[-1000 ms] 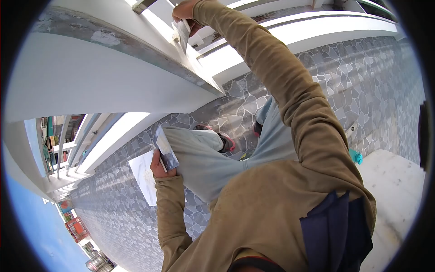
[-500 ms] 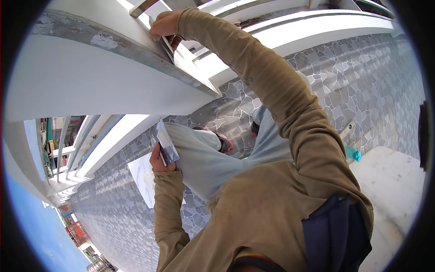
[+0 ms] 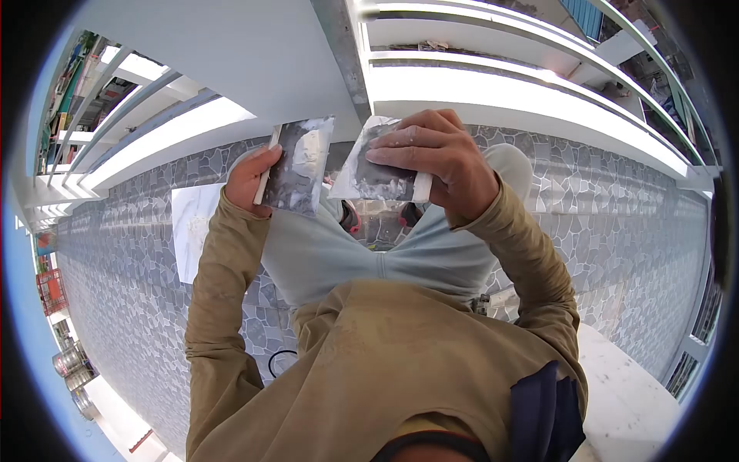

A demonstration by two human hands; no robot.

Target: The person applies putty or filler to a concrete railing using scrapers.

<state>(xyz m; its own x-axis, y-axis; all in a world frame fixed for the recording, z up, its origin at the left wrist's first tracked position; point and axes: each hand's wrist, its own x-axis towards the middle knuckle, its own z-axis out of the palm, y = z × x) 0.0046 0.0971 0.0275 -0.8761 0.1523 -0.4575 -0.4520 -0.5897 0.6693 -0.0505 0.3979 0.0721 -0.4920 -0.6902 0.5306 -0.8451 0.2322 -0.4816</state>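
My left hand (image 3: 248, 183) is closed on the pale back edge of a wide putty knife (image 3: 296, 171). White putty is smeared over its grey blade. My right hand (image 3: 458, 162) grips a second putty knife (image 3: 385, 183), its fingers lying across the blade, which also carries white putty. Both blades are held up above my knees, close together with a narrow gap between them. Behind them stands a white pillar (image 3: 246, 54) with a rough grey edge strip (image 3: 339, 54).
On the stone-patterned floor (image 3: 154, 308) at left lies a white sheet (image 3: 185, 250) with a pale patch on it. White railings (image 3: 493, 58) run along the far side and left. A white marble-like slab (image 3: 623, 385) is at lower right.
My right hand has come down from the pillar's edge to the middle with its putty knife. My left hand has risen beside it, and the view has turned.
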